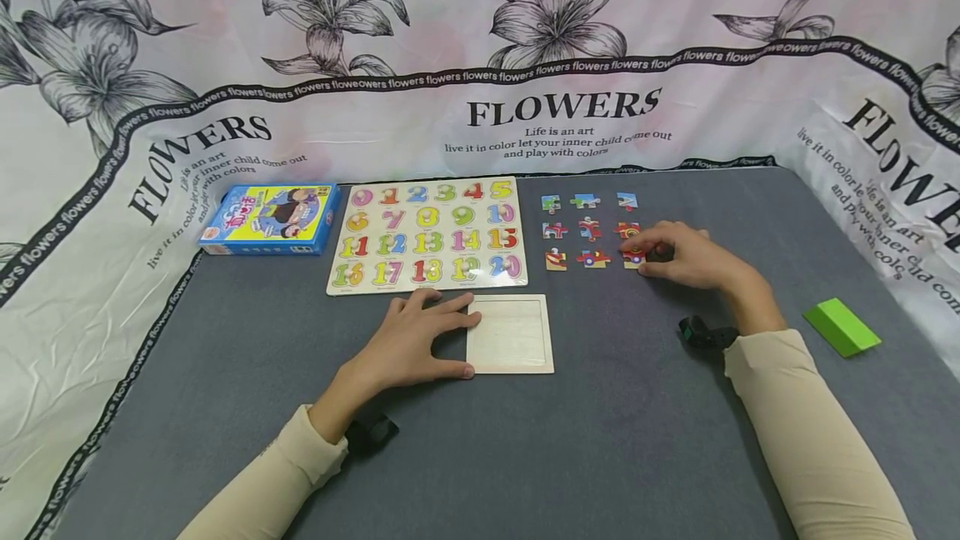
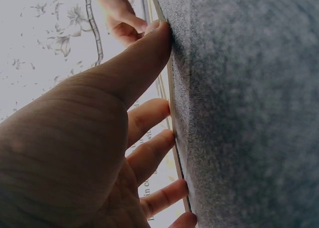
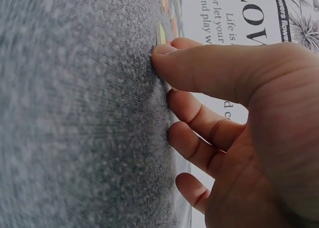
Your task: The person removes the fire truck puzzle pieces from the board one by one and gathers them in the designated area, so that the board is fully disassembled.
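My left hand [image 1: 416, 342] lies spread at the left side of a shallow wooden puzzle tray [image 1: 513, 333], thumb and fingertips touching its edge. In the left wrist view the thumb [image 2: 144, 51] and fingers meet the tray's thin side. Several jigsaw pieces lie picture side up in rows to the right. With thumb and index finger my right hand [image 1: 693, 258] pinches the front right piece [image 1: 632, 259], a red and yellow one, at the table surface. The right wrist view shows only a pale edge of the piece [image 3: 160, 34] beyond the thumb.
Behind the tray lies a number board [image 1: 427, 236] with colourful numerals. A blue and yellow box [image 1: 272, 219] sits at its left. Far right on the grey tablecloth [image 1: 622, 423] is a green block [image 1: 842, 327]. A flower-printed curtain [image 1: 375, 123] hangs behind.
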Tool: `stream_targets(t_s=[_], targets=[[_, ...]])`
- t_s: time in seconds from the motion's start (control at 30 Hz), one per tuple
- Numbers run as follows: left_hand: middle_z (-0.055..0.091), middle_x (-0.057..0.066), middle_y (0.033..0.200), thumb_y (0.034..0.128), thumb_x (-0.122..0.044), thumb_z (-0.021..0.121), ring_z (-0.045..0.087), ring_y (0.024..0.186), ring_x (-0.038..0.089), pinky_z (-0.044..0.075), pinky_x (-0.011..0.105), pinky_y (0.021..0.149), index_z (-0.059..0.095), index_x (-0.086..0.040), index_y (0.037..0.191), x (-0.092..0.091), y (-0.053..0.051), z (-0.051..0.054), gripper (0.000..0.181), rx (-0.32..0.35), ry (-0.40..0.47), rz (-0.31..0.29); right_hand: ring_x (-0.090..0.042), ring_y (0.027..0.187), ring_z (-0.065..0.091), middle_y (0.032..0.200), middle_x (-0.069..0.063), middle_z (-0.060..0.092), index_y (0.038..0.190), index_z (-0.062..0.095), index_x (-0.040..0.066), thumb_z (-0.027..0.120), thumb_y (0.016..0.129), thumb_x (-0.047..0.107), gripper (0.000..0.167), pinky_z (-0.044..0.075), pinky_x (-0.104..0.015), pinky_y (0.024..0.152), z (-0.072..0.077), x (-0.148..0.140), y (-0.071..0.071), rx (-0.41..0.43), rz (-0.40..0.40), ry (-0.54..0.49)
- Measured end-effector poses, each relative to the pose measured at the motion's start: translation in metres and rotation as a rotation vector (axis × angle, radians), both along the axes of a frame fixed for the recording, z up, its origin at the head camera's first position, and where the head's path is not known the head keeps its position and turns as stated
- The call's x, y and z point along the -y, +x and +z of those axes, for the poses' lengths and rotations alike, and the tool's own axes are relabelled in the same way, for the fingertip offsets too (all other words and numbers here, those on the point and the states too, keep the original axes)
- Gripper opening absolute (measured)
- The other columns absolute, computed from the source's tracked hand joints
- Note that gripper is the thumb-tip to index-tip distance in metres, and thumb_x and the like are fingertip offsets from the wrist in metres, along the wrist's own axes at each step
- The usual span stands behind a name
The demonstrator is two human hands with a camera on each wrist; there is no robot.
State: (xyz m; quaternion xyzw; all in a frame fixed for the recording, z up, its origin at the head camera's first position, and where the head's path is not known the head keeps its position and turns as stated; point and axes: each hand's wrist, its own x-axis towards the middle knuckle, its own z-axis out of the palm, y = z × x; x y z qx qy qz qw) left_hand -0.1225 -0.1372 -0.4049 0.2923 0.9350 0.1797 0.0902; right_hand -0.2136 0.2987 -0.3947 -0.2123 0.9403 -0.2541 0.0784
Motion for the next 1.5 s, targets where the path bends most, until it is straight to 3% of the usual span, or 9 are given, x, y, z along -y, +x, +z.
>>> stream_targets(t_s=[1.5], targets=[[0.040, -0.007, 0.164, 0.0808, -0.057, 0.081, 0.033, 0.148, 0.032, 0.030, 0.057, 0.107, 0.057, -0.030, 0.147, -0.0002, -0.0004, 0.0004, 0.075, -0.013, 0.004, -0.013, -0.024, 0.097, 0.052, 0.110, -0.010, 0.065, 0.127, 0.073, 0.016, 0.073, 0.091, 0.007, 0.037, 0.022, -0.044, 0.080, -0.0001, 0.0028, -0.0004, 0.013, 0.007, -0.011]])
